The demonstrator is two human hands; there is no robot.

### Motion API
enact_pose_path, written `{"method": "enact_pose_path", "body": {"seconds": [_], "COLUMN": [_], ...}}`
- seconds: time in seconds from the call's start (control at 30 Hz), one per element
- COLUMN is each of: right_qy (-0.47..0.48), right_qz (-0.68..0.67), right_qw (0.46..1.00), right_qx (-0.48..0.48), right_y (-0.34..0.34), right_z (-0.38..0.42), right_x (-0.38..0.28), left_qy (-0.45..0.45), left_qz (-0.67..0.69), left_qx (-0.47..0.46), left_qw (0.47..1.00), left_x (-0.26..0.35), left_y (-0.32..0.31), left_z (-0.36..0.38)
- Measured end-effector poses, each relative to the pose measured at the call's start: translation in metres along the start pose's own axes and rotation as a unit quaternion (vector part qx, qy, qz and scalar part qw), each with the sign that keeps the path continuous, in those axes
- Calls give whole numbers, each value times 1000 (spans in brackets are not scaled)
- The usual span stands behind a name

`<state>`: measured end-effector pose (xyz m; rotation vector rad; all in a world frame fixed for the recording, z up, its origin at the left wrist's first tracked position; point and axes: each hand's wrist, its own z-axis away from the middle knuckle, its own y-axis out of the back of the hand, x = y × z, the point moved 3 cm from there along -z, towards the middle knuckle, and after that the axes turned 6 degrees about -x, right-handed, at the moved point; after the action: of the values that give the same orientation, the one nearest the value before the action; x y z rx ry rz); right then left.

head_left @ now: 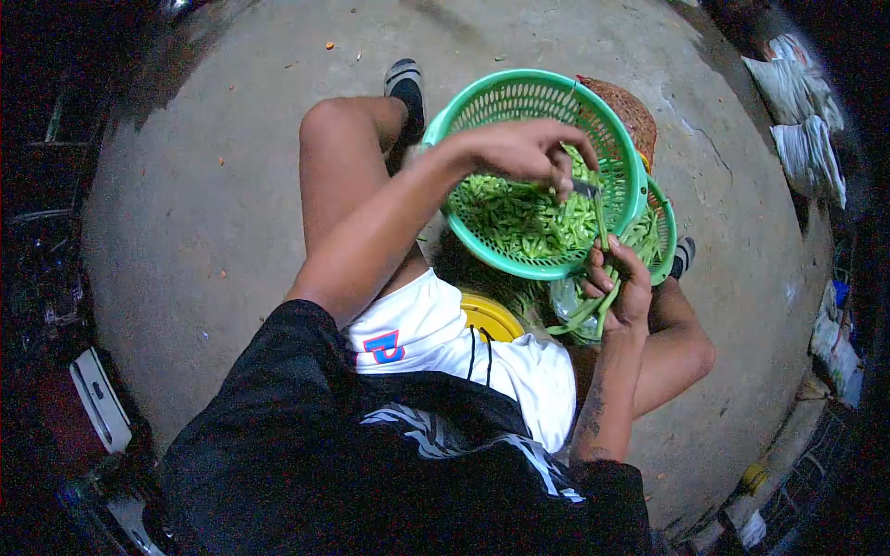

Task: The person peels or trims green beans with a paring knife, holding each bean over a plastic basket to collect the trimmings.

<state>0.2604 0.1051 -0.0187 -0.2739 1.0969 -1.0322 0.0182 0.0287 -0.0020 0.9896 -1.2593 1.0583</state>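
Over the large green basket [505,82], my left hand [530,156] is closed on a small knife [584,188], whose blade lies against the upper part of a long green bean [600,218]. My right hand [619,283] is closed around several long green beans, near the basket's lower right rim; their lower ends stick out below the fingers. Many cut green bean pieces [528,222] lie in the large basket. A second green basket [665,264] with uncut beans [644,236] stands partly under it at the right.
A yellow round object [491,318] shows between my legs. Behind the large basket sits a reddish-brown sack [626,116]. A clear plastic bag [565,301] is below the basket. White sacks [807,139] lie at the far right on the concrete floor [232,185].
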Motion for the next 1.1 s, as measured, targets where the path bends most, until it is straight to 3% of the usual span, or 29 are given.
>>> {"method": "enact_pose_path", "body": {"seconds": [0.07,0.17,0.2,0.27,0.47,0.57,0.6,0.67,0.77,0.87,0.93,1.1], "right_qy": [-5,-1,0,-4,-5,-2,-2,2,-6,-12,-4,-9], "right_qz": [15,-17,-18,-27,-17,-27,-35,-35,-9,-18,-32,-11], "right_qw": [1000,1000,999,1000,1000,1000,999,999,1000,1000,999,1000], "right_qx": [14,-25,-26,-4,-2,-13,-26,-21,18,11,-18,4], "right_y": [-1,6,6,6,-5,3,1,-1,-10,-9,-9,-14], "right_z": [-1,-1,0,2,-3,-1,-1,-1,-5,-4,-5,-6], "right_x": [0,1,0,0,2,1,1,1,1,3,1,0], "left_qy": [4,3,1,21,1,-10,28,1,4,-14,1,10], "left_qz": [35,-29,30,14,56,17,10,-15,59,-3,32,26], "left_qx": [-38,9,27,32,-35,17,26,17,-44,-44,8,-40], "left_qw": [999,1000,999,999,998,1000,999,1000,997,999,999,999], "left_x": [-2,-6,-6,-5,-7,-9,-8,-4,-1,-2,-8,-2], "left_y": [-16,7,15,24,-15,14,20,16,-18,-8,8,-10], "left_z": [-5,-2,3,7,-7,0,4,3,-3,-6,-2,-4]}}
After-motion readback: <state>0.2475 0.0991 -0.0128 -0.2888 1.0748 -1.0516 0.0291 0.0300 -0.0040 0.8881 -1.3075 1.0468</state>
